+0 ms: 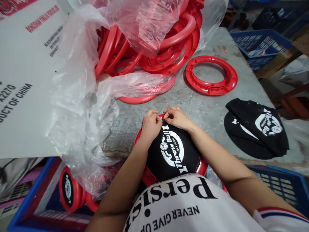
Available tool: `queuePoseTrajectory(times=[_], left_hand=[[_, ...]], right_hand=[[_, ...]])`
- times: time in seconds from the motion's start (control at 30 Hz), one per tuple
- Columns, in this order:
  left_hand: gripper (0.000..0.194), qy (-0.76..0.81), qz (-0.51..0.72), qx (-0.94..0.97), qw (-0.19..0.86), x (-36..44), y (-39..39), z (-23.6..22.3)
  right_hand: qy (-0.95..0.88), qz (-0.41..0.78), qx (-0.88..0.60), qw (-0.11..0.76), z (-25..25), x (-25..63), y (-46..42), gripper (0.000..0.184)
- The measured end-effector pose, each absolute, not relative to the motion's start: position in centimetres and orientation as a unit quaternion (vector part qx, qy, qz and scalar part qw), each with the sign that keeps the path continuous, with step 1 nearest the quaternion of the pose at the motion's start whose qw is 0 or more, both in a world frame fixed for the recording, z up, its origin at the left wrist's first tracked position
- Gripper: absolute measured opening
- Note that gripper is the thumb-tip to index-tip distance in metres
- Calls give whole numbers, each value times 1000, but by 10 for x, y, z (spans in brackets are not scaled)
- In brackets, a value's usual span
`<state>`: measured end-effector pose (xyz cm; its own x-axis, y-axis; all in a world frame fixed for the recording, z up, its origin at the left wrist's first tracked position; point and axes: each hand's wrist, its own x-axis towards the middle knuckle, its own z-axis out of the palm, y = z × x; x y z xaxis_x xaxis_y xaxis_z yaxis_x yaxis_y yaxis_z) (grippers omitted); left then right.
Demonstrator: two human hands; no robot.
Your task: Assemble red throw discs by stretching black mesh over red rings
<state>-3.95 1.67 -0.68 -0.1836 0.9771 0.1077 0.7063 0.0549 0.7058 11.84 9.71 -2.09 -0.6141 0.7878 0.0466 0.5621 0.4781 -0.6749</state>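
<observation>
A black fabric disc printed "Throw Ball" in white lies over a red plastic ring, close against the front of my body. At its far edge, my left hand is closed, thumb and fingers pinching the cloth by the rim. Just to the right, my right hand pinches the same edge, its fingertips bent over the ring. The exact grip under the fingertips is partly hidden. A loose red ring lies beyond on the table, and more black printed fabric discs are stacked at the right.
Red rings pile up at the back under clear plastic wrapping. A white carton stands left. Finished-looking red discs sit in a blue crate below the grey table. Other blue baskets stand right.
</observation>
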Motion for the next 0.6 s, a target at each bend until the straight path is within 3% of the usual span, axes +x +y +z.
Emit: queuePoseTrajectory(times=[0.07,0.6], left_hand=[[18,699,331,601,201,-39,18,-8],[19,713,340,585,186,-39,23,-15]], right_hand=[[-842,312,-402,180,-20,118,97,5],[-841,285,-438,142,-12,114,92,11]])
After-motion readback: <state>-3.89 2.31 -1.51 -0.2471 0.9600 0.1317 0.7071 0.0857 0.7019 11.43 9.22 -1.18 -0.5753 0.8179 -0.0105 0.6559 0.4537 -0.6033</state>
